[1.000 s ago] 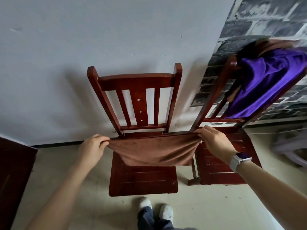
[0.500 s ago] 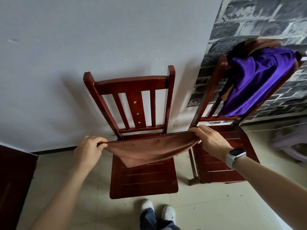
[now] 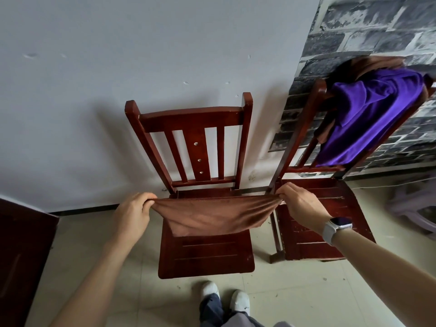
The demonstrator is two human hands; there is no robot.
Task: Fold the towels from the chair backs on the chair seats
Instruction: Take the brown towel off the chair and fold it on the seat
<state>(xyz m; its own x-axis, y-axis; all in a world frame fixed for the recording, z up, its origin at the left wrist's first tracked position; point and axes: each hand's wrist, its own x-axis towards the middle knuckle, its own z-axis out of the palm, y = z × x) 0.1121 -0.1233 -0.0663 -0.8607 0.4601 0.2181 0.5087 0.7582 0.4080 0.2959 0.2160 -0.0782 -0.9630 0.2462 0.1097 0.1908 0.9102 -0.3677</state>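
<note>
Now hands [image 3: 300, 205] pinching brown towel [image 3: 212, 214] edge, seat [image 3: 207, 258] bare

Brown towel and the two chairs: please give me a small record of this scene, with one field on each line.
held item: brown towel, stretched between both hands above the seat of the left chair
left hand: fingers pinch the towel's left end
right hand: fingers pinch the towel's right end
towel shape: top edge taut, the rest sags toward the seat
left chair back: bare
right chair back: purple towel draped, another brown cloth beneath
right wrist: smartwatch
</note>
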